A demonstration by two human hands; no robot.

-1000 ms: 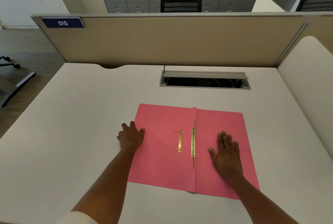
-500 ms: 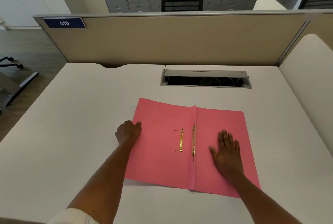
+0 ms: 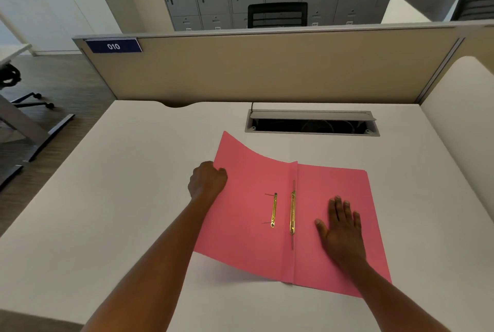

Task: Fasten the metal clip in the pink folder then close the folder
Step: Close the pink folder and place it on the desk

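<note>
I see the left hand [image 3: 208, 180] curled, pinching the pink folder [image 3: 248, 224] cover's raised edge; right hand [image 3: 340, 227] flat, fingers spread, pressing the other half.

We see a thin pink card folder [image 3: 251, 224] lying open on the white table [image 3: 107, 198], its spine crease running away from us down the middle. Its right leaf lies flat; its left leaf is lifted off the table along the outer edge and bows upward, the far corner highest. On the left leaf near the crease sits a slim gold metal clip bar [image 3: 273, 209] with two thin prongs pointing left. A second gold metal strip [image 3: 293, 211] lies along the crease itself.
</note>
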